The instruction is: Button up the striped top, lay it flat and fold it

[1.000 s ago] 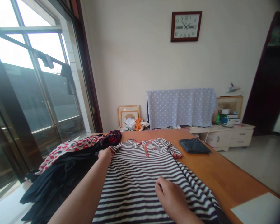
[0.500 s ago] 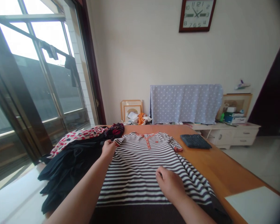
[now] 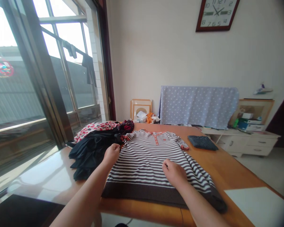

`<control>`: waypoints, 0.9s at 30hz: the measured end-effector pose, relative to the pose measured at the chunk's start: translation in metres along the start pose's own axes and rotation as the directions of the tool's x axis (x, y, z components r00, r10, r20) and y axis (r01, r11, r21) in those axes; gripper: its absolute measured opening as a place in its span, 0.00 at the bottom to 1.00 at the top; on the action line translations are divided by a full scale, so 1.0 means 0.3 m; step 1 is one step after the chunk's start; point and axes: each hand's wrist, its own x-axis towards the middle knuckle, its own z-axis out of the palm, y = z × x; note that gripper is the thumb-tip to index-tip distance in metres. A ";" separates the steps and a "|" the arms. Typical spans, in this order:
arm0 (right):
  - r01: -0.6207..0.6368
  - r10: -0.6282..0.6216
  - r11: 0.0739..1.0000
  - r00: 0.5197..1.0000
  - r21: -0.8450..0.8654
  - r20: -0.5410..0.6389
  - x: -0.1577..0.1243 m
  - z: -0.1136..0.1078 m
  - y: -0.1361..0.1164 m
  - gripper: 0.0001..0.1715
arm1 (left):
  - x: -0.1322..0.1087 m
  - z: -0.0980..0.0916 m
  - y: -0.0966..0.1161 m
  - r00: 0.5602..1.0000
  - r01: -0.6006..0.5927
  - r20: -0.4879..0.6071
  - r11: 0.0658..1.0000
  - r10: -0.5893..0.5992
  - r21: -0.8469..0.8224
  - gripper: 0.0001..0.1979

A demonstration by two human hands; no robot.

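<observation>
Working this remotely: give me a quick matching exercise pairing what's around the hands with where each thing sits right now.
Things:
1. left hand
2. right hand
3. black clothes
4. dark folded item

Places:
A. on the table, right of the striped shirt
B. piled left of the striped shirt
C. on the striped shirt's lower front
D. at the striped shirt's left edge

Pairs: 1-D, 2-C, 3-B, 4-A

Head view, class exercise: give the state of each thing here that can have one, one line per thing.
Striped long-sleeved shirt, spread flat, front up.
Left hand, at the shirt's edge.
Right hand, resting on the shirt.
Dark clothes, heaped beside the shirt.
Polka-dot cloth, hanging against the wall.
Cabinet drawers, shut.
</observation>
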 end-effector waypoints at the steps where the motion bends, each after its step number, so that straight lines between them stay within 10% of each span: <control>1: 0.000 0.000 1.000 1.000 -0.014 0.005 -0.003 -0.002 -0.002 0.15 | -0.032 -0.008 -0.006 0.999 -0.047 0.018 0.998 0.046 0.034 0.11; 9: 0.009 0.001 0.996 0.993 -0.084 0.119 -0.013 -0.048 -0.028 0.14 | -0.270 -0.012 -0.049 0.925 -0.354 0.243 0.892 0.291 0.281 0.15; 17: 0.056 -0.070 0.984 0.995 0.169 0.076 -0.052 -0.120 0.046 0.15 | -0.279 -0.096 -0.095 0.869 -0.490 0.359 0.686 0.340 0.538 0.20; 27: -0.313 0.383 0.912 0.883 0.266 -0.272 -0.167 -0.308 0.402 0.25 | -0.291 -0.052 -0.068 0.813 -0.574 0.328 0.562 0.482 0.596 0.17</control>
